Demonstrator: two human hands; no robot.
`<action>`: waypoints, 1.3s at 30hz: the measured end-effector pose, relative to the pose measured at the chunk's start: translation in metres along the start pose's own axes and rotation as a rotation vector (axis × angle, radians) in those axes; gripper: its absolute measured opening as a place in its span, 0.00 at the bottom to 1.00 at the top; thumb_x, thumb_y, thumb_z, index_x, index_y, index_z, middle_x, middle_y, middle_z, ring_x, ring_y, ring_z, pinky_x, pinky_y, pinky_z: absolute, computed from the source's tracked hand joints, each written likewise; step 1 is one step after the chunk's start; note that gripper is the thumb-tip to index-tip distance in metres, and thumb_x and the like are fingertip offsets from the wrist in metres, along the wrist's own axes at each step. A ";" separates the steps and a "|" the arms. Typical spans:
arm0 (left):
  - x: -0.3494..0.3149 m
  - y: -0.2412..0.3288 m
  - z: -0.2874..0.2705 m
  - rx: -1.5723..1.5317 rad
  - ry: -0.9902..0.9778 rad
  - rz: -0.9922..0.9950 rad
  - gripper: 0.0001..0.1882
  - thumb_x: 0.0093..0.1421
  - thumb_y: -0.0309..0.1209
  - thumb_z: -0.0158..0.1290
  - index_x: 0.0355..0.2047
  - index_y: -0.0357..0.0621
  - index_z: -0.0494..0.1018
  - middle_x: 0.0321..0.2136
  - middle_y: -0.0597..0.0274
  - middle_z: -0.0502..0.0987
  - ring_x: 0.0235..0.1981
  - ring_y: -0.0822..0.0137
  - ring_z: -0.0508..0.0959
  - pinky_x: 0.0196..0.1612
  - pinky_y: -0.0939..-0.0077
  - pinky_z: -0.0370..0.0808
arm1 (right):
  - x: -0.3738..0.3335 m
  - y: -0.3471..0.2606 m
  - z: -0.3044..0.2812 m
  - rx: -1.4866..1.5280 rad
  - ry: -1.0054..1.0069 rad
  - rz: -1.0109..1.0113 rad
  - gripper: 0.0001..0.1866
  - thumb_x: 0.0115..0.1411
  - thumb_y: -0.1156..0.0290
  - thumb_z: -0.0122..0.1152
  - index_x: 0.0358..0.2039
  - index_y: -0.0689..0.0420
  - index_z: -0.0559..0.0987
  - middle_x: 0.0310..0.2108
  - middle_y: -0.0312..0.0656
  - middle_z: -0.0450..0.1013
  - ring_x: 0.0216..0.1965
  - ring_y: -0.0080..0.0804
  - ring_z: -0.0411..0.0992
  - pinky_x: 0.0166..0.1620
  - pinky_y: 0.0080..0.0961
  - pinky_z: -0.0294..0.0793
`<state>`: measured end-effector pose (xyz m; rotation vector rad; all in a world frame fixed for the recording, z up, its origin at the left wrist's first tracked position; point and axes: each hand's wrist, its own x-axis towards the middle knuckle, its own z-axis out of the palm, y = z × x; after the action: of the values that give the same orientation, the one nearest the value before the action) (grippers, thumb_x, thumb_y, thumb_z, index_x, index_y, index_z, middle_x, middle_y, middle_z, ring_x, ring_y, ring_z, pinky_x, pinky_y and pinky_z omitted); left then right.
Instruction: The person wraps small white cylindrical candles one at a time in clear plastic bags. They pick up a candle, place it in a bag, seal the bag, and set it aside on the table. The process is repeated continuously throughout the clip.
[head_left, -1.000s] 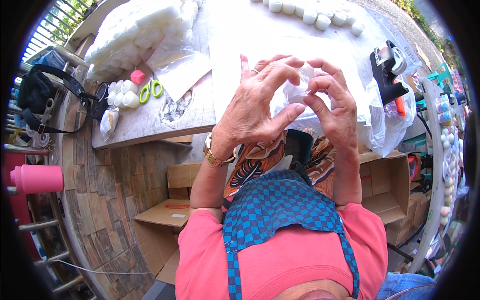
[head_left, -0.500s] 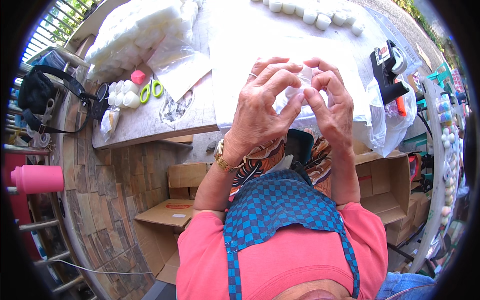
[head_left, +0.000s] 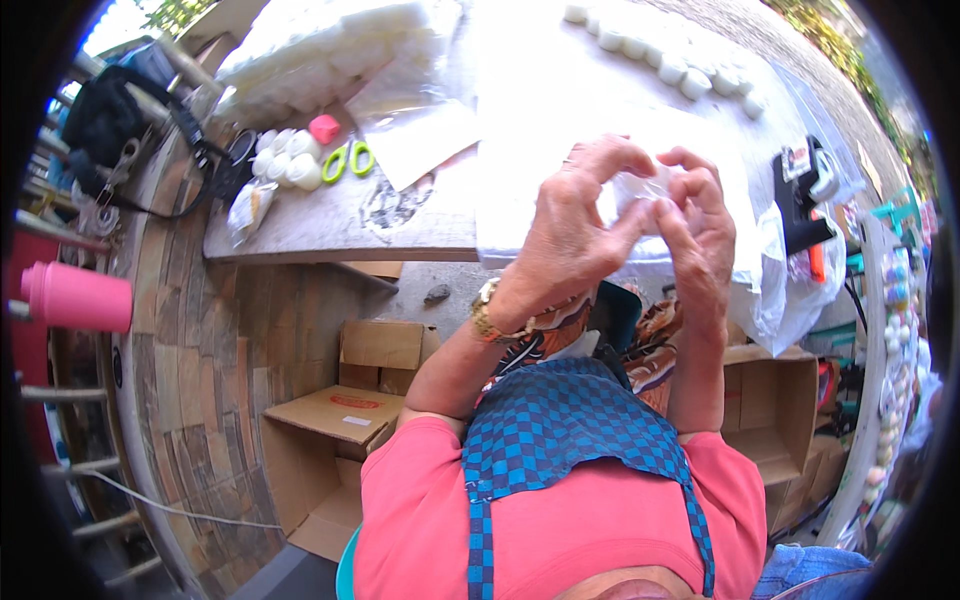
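Above the table's front edge, my left hand (head_left: 580, 215) and my right hand (head_left: 700, 235) meet, both with bent fingers. Between them is a thin, see-through plastic piece (head_left: 640, 187), pinched by the thumbs and fingertips of both hands. Glare and the fingers hide whether anything lies inside it. Under the hands spreads a white sheet (head_left: 520, 215) on the table. Left of them are green-handled scissors (head_left: 347, 160), a small pink object (head_left: 324, 128) and several short white cylinders (head_left: 300, 168).
Bagged white pieces (head_left: 330, 65) fill the table's back left; a row of white cylinders (head_left: 670, 68) runs along the back right. A black tape dispenser (head_left: 797, 205) and a white plastic bag (head_left: 770, 305) are at right. Cardboard boxes (head_left: 325, 412) stand below. A pink tumbler (head_left: 78, 297) is far left.
The whole view has shifted, so the table and hands appear farther right and slightly lower. My fingers have changed their pinch on the plastic, with the thumbs now closer together.
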<state>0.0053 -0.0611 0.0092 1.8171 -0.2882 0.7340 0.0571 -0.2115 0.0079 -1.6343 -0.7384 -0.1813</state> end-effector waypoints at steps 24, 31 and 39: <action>0.000 -0.006 0.009 -0.131 -0.031 -0.109 0.19 0.54 0.32 0.60 0.44 0.37 0.70 0.38 0.48 0.76 0.41 0.59 0.78 0.44 0.64 0.74 | 0.005 0.002 -0.023 -0.032 -0.144 0.091 0.18 0.58 0.74 0.53 0.49 0.60 0.76 0.56 0.45 0.64 0.59 0.36 0.64 0.63 0.33 0.60; 0.003 -0.007 0.014 -0.127 0.020 -0.024 0.19 0.52 0.33 0.60 0.40 0.36 0.70 0.36 0.44 0.75 0.41 0.50 0.77 0.46 0.62 0.73 | 0.006 0.002 -0.031 -0.104 -0.165 0.088 0.19 0.58 0.71 0.53 0.50 0.59 0.75 0.57 0.46 0.63 0.61 0.39 0.62 0.64 0.37 0.58; 0.028 -0.017 0.003 -0.209 -0.028 -0.272 0.17 0.58 0.28 0.59 0.47 0.39 0.70 0.38 0.55 0.79 0.37 0.69 0.79 0.40 0.75 0.80 | 0.047 0.021 -0.013 -0.227 -0.174 -0.181 0.17 0.58 0.69 0.60 0.47 0.60 0.78 0.50 0.48 0.70 0.52 0.41 0.70 0.53 0.33 0.72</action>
<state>0.0370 -0.0529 0.0130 1.6284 -0.1266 0.4700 0.1087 -0.2074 0.0173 -1.8138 -1.0310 -0.2626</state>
